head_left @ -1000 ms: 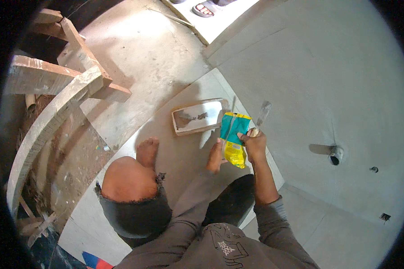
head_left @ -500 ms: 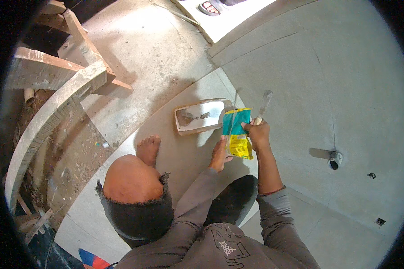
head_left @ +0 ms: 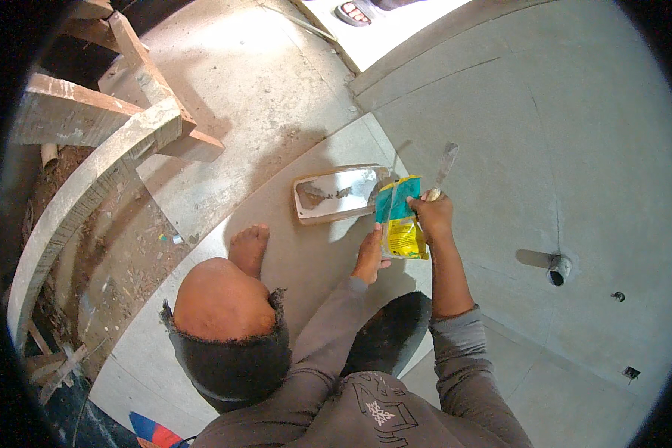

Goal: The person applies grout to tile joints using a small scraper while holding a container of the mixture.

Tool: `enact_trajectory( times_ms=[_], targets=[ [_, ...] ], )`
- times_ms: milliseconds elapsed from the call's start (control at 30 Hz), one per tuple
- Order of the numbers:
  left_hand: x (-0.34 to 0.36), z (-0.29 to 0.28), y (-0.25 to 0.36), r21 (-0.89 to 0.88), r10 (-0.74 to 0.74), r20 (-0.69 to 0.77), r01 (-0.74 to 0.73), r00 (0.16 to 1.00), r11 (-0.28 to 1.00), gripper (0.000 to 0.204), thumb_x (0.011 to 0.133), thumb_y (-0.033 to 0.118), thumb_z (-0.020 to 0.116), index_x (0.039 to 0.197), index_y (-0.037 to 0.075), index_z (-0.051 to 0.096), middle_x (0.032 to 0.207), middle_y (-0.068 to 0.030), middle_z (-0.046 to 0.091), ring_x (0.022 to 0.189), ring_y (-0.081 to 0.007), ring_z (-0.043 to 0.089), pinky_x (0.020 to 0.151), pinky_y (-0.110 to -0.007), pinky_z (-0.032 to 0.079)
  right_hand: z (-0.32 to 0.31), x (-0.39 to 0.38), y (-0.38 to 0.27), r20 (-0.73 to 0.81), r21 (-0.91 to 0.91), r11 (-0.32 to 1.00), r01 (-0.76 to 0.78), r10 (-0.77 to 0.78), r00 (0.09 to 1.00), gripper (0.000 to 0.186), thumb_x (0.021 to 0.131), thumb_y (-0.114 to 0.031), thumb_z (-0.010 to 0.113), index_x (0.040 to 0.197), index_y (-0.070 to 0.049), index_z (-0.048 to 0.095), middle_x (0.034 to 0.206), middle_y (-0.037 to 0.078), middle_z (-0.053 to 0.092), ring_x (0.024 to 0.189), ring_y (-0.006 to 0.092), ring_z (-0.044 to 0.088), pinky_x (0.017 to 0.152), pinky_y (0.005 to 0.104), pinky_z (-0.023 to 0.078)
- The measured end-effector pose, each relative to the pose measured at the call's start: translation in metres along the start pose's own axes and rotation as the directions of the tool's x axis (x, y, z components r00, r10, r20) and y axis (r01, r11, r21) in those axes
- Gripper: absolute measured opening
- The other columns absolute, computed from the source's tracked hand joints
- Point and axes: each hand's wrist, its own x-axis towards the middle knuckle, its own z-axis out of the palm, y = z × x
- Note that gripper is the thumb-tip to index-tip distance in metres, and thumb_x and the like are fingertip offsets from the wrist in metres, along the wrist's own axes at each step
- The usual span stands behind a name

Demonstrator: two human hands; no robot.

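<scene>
Between my hands is a teal and yellow plastic packet [head_left: 399, 216], held up in front of me. My left hand [head_left: 369, 257] grips its lower left edge, with part of the fingers hidden behind it. At its right side my right hand [head_left: 431, 213] is closed on the packet, and it also carries a putty knife [head_left: 444, 169] whose blade points up and away. Just beyond and left of the packet sits a rectangular tub [head_left: 300, 204] with white and greyish material inside; the packet covers its right end.
A curved wooden frame [head_left: 101, 175] with crossing timbers stands on the left over a dirty floor. On the right, a pipe stub [head_left: 558, 270] sticks out of the grey wall [head_left: 500, 164]. Another person's sandalled foot [head_left: 353, 13] shows at the top.
The packet and both hands have shifted slightly to the right. The putty knife has swung a little with my right hand. My grip looks the same.
</scene>
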Motion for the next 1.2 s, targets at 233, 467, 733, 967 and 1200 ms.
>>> enact_trajectory(
  times_ms=[233,467,733,967,1200],
  targets=[
    [0.004,0.003,-0.001,-0.025,0.004,-0.004,-0.004,1.0,1.0,0.061,0.092,0.061,0.042,0.129,0.014,0.046,0.121,-0.0059,0.056,0.105,-0.0234,0.056,0.085,-0.048,0.045,-0.002,-0.003,-0.001,0.009,0.036,0.998,0.056,-0.056,0.998,0.026,0.068,-0.002,0.077,0.069,-0.006,0.051,0.064,0.004,0.056,0.053,0.0135,0.051,0.049,0.031,0.043],
    [0.028,-0.006,-0.009,0.103,0.204,-0.053,-0.198,0.977,0.975,0.05,0.095,0.049,0.044,0.119,0.007,0.057,0.118,-0.0089,0.059,0.105,-0.0202,0.055,0.089,-0.04,0.041,-0.002,-0.006,-0.013,0.025,0.088,0.995,0.049,-0.051,0.998,0.026,0.068,-0.002,0.077,0.071,-0.006,0.052,0.065,0.003,0.056,0.054,0.013,0.051,0.05,0.0304,0.042],
    [0.015,0.007,0.013,-0.156,0.213,-0.052,-0.218,0.976,0.963,0.038,0.095,0.033,0.053,0.108,-0.001,0.06,0.1,-0.0087,0.065,0.088,-0.0172,0.061,0.08,-0.031,0.046,-0.007,-0.007,-0.005,0.011,0.126,0.992,0.006,-0.007,1.0,0.025,0.07,0.0,0.076,0.072,-0.007,0.051,0.066,0.001,0.053,0.056,0.0116,0.049,0.052,0.0294,0.042],
    [0.037,0.001,0.008,-0.257,0.154,0.043,-0.138,0.987,0.956,0.032,0.094,0.025,0.053,0.113,0.0,0.059,0.103,-0.0084,0.065,0.088,-0.0187,0.064,0.08,-0.033,0.05,-0.006,-0.007,0.001,0.011,0.208,0.978,-0.03,0.028,1.0,0.024,0.07,-0.005,0.076,0.074,-0.005,0.053,0.067,0.004,0.055,0.059,0.0149,0.051,0.056,0.0326,0.042],
    [0.047,-0.003,0.009,-0.288,0.14,0.091,-0.109,0.986,0.951,0.026,0.093,0.021,0.056,0.111,0.003,0.059,0.103,-0.0071,0.065,0.091,-0.0191,0.063,0.084,-0.034,0.048,-0.006,-0.01,0.006,0.026,0.262,0.962,-0.079,0.075,0.997,0.022,0.075,0.002,0.071,0.078,-0.006,0.052,0.07,0.001,0.053,0.058,0.0123,0.049,0.054,0.0289,0.042]
  ],
)
